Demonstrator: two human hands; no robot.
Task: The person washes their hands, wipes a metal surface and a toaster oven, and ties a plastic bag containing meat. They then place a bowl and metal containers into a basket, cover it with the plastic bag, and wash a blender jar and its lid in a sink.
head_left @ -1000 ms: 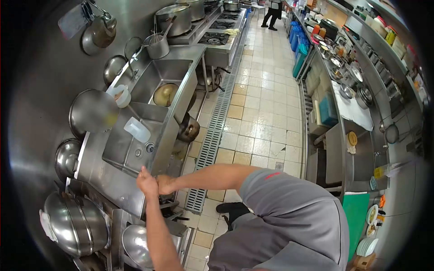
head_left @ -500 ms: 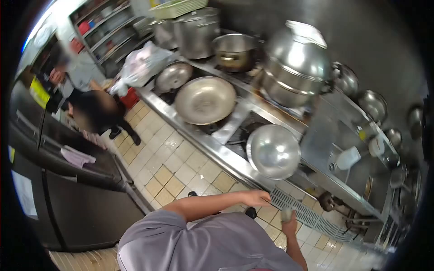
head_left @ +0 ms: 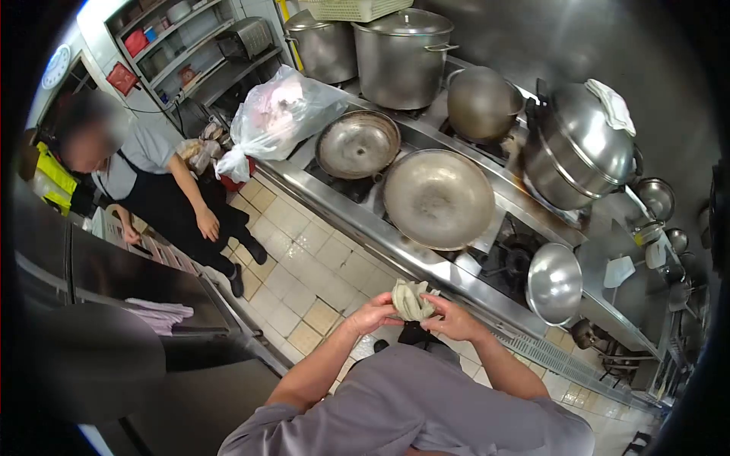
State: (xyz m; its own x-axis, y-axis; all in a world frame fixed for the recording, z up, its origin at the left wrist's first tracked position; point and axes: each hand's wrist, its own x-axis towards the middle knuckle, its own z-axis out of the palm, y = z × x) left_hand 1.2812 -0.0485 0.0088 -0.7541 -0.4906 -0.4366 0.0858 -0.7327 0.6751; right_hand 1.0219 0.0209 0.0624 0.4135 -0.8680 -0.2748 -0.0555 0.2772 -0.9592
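A crumpled, pale greenish-grey cloth [head_left: 413, 301] is bunched in front of my body, between both hands. My left hand [head_left: 374, 314] grips its left side, and my right hand [head_left: 452, 316] has its fingers closed on the right side. Just beyond the cloth runs the steel edge of the stove [head_left: 365, 237]. A wide wok [head_left: 439, 199] lies on a burner ahead, with a smaller, worn wok [head_left: 357, 144] to its left. A shiny steel bowl [head_left: 554, 283] sits at the stove's right front.
A co-worker [head_left: 163, 186] in a dark apron stands at the left by an open drawer. A plastic bag [head_left: 281, 114], a lidded stockpot [head_left: 404, 64] and a domed steamer [head_left: 582, 144] stand on the stove. Dark fridges [head_left: 205, 403] line the left; ladles [head_left: 677, 242] hang at the right.
My hands have come together on the cloth, which my right hand held alone before. My view has turned rightward to leftward, and the co-worker appears closer and more fully in sight.
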